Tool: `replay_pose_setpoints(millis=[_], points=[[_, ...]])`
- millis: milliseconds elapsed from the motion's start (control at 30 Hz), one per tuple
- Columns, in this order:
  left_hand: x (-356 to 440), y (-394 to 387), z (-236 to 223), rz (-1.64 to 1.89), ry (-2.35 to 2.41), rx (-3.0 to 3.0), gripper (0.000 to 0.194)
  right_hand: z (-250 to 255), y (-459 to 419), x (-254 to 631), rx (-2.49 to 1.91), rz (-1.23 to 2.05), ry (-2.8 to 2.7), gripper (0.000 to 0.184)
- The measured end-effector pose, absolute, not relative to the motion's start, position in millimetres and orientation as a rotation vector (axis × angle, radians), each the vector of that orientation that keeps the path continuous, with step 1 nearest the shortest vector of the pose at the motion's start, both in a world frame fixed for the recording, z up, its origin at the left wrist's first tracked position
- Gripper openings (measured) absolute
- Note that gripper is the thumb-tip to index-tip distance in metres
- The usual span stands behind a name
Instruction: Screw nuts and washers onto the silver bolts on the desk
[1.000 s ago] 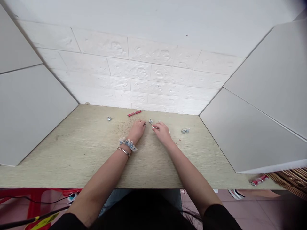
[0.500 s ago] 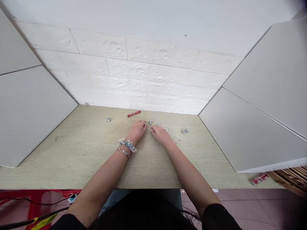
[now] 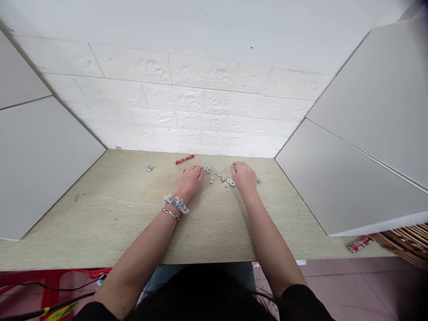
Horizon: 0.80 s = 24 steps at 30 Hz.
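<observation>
My left hand [image 3: 191, 179] rests on the table with its fingers curled round a small shiny metal piece, mostly hidden. Just beyond its fingertips stand several small bolts [image 3: 207, 170]. A single bolt [image 3: 211, 180] sits apart, between the hands. Flat washers [image 3: 229, 181] and other small hardware lie left of my right hand [image 3: 245, 177]. That hand is closed in a pinch above the table; whatever its fingertips hold is too small to make out. Beside its right edge, another bolt [image 3: 259, 179] is partly covered.
Far left on the wooden table [image 3: 133, 214] lies a small metal fastener [image 3: 149, 168]. Red batteries [image 3: 184, 159] lie near the white brick-pattern wall. Another red battery [image 3: 359, 244] is beside a wicker basket [image 3: 403, 243] at front right. Grey panels [image 3: 361, 178] flank the table.
My right hand has left a bolt on the table and moved to the right and slightly away, uncovering washers and partly covering the bolts at right. My left hand stays nearly in place.
</observation>
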<state>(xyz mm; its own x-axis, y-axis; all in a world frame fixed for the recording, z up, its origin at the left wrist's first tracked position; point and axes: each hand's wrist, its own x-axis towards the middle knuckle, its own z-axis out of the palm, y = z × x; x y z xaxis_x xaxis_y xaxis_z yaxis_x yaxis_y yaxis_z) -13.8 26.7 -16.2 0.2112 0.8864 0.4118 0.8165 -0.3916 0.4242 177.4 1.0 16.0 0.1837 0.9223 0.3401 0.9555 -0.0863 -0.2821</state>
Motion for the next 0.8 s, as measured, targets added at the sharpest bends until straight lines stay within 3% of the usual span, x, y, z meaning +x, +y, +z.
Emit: replay_pose_setpoints(millis=[267, 800], points=[[-5, 11, -5, 1.006, 1.32, 2.492, 0.032, 20, 0, 243, -2.508, 0.179, -1.33, 0.025], [-7, -1, 1, 1.396, 1.316, 2.321, 0.037, 15, 0, 236, -2.564, 0.24, -1.364, 0.028]])
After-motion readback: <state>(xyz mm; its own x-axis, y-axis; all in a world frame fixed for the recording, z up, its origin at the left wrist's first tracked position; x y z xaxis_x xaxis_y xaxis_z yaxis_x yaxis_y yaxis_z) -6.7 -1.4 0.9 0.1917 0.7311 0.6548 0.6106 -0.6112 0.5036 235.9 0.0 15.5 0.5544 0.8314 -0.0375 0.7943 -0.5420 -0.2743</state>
